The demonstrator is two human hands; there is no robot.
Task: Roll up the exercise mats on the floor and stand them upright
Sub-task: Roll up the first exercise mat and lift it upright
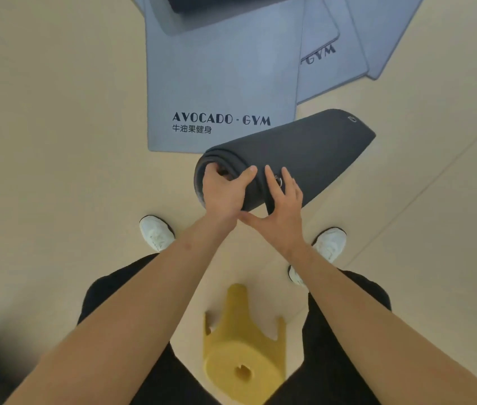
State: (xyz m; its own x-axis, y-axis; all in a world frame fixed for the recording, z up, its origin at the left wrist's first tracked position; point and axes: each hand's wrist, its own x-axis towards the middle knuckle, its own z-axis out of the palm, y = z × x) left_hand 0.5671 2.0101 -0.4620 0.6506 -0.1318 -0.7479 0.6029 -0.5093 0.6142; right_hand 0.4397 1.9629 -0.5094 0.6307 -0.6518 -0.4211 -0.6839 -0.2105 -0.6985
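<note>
Dark grey rolled foam exercise mat (pixel 304 153) is held at its near end by both hands, in front of the person and above the pale beige floor (pixel 56 141). The left hand (pixel 224 194) grips the open end of the roll, its fingers tucked into the spiral and its thumb laid across the outer layer. The right hand (pixel 282 209) lies just beside it, fingers straight and spread against the roll's side, next to a small metal eyelet (pixel 278 180); its thumb reaches toward the left wrist. The roll slants away to the upper right, where a second eyelet (pixel 352 118) shows near the far end; whether that end touches the floor cannot be told. Beyond it a flat blue-grey mat printed "AVOCADO · GYM" (pixel 219 83) lies on the floor, overlapping two more flat blue-grey mats (pixel 328 68) to its right. Another dark roll (pixel 217 2) rests on the printed mat at the top edge. A yellow foam roll (pixel 243 355) stands on end between the person's black trouser legs (pixel 108 290), behind two white shoes (pixel 155 232).
</note>
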